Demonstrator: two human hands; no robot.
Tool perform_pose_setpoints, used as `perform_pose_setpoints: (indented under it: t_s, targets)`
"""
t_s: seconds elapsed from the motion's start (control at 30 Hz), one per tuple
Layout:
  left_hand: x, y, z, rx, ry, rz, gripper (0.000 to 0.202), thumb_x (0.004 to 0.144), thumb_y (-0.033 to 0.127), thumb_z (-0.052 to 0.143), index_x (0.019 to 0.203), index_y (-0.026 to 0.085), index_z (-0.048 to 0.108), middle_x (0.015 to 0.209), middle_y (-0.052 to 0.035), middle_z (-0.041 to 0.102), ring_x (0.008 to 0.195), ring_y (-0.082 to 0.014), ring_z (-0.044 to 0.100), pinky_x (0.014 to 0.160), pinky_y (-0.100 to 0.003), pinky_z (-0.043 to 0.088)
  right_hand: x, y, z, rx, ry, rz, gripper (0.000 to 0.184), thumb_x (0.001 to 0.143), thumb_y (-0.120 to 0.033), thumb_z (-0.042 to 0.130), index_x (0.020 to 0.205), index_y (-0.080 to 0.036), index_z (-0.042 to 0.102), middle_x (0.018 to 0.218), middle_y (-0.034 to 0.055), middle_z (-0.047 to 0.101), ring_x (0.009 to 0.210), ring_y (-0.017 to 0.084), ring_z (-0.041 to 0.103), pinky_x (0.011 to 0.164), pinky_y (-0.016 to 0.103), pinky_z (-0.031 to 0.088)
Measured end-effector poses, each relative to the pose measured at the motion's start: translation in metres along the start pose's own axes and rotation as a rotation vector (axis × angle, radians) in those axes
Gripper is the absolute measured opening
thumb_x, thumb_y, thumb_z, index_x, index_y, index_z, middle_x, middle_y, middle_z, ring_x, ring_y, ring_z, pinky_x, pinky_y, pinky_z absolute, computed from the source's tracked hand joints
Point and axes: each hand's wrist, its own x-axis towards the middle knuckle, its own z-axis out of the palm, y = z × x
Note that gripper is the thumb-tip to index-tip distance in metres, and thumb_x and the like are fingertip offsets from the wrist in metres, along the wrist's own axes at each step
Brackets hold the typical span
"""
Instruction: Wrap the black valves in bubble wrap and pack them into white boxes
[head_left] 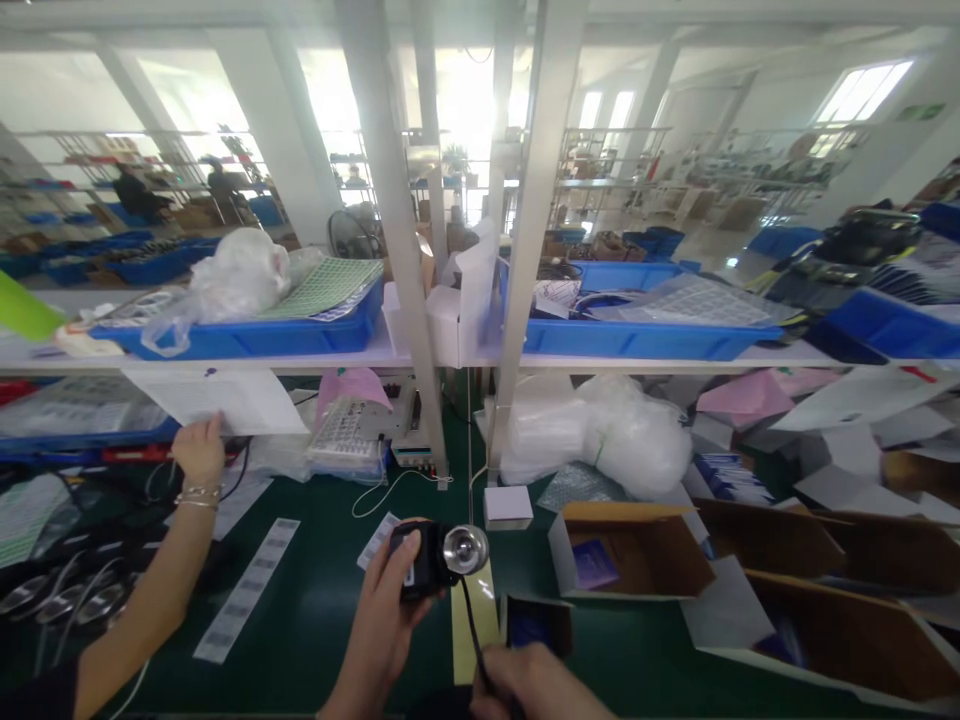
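Note:
My left hand (386,605) is wrapped round a black lamp (421,562) with a boxy body. Its round silver reflector (466,549) faces up beside the fingers. From the lamp a thin black cable (471,612) runs down to my right hand (529,682), whose fingers are closed on it near the front edge of the bench. Below the lamp lies a yellow strip (484,600) on the green bench top. A small white box (508,508) stands just behind, and a small open box (536,625) is close to my right hand.
A co-worker's hand (199,450) at left touches a white paper sheet (217,400) hanging from the shelf. Several lamps (60,605) lie left, near a label strip (247,590). Open cardboard boxes (630,550) fill the right. Blue trays (645,340) sit on the shelf above.

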Motion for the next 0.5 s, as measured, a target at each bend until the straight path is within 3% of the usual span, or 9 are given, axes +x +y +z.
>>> perform_pose_setpoints:
  t_s: [0.07,0.13,0.2,0.27,0.33,0.4,0.5]
  targets:
    - [0.003,0.002,0.005,0.273,-0.098,0.153,0.046,0.074,0.058,0.073,0.099,0.02,0.069,0.085,-0.0041,0.068,0.067,-0.0183,0.059,0.054,-0.025,0.044,-0.011,-0.029,-0.027,-0.154,0.07,0.059,0.019,0.085,-0.019,0.059,0.07,-0.021,0.048,0.072,-0.0011,0.062,0.062,0.011,0.051,0.056,0.024,0.032]
    - [0.002,0.003,0.011,0.494,-0.239,0.242,0.034,0.074,0.051,0.072,0.089,0.02,0.069,0.082,-0.0038,0.069,0.075,-0.0211,0.061,0.066,-0.028,0.049,-0.016,-0.051,-0.065,-0.331,0.064,-0.007,0.017,0.082,-0.012,0.06,0.07,-0.02,0.051,0.071,-0.0006,0.062,0.063,0.012,0.051,0.058,0.025,0.03]
    - [-0.001,0.002,0.016,0.564,-0.377,0.194,0.028,0.072,0.046,0.073,0.082,0.02,0.069,0.078,-0.0031,0.068,0.077,-0.021,0.061,0.069,-0.028,0.049,-0.013,-0.055,-0.095,-0.405,0.012,-0.153,0.017,0.078,-0.005,0.063,0.073,-0.019,0.055,0.072,-0.0016,0.062,0.066,0.013,0.053,0.06,0.025,0.031]
    - [-0.004,-0.002,0.017,0.512,-0.478,-0.014,0.031,0.071,0.047,0.074,0.082,0.019,0.068,0.074,-0.0015,0.065,0.069,-0.0179,0.059,0.059,-0.025,0.045,-0.007,-0.042,-0.107,-0.322,-0.038,-0.318,0.017,0.081,-0.005,0.067,0.076,-0.019,0.06,0.074,-0.0028,0.062,0.071,0.012,0.055,0.064,0.023,0.035]
    - [-0.007,-0.008,0.015,0.378,-0.498,-0.304,0.041,0.068,0.052,0.076,0.092,0.02,0.068,0.071,0.0,0.063,0.057,-0.0144,0.055,0.046,-0.021,0.038,-0.002,-0.019,-0.103,-0.121,-0.038,-0.434,0.011,0.086,-0.011,0.071,0.079,-0.018,0.066,0.079,-0.0012,0.065,0.078,0.014,0.06,0.072,0.022,0.043]
    - [-0.009,-0.018,0.012,0.213,-0.46,-0.537,0.05,0.065,0.056,0.079,0.098,0.02,0.066,0.068,0.0004,0.064,0.048,-0.0125,0.053,0.039,-0.019,0.03,-0.004,0.004,-0.086,0.103,0.079,-0.448,0.006,0.089,-0.02,0.072,0.083,-0.018,0.072,0.081,0.002,0.07,0.082,0.015,0.065,0.076,0.023,0.048]
    - [-0.006,-0.034,0.012,0.021,-0.408,-0.67,0.054,0.061,0.058,0.082,0.09,0.017,0.063,0.064,-0.0029,0.066,0.044,-0.0112,0.054,0.036,-0.016,0.025,-0.018,0.033,-0.056,0.285,0.324,-0.345,0.015,0.095,-0.028,0.064,0.095,-0.021,0.078,0.095,0.0069,0.076,0.089,0.018,0.07,0.081,0.027,0.052]
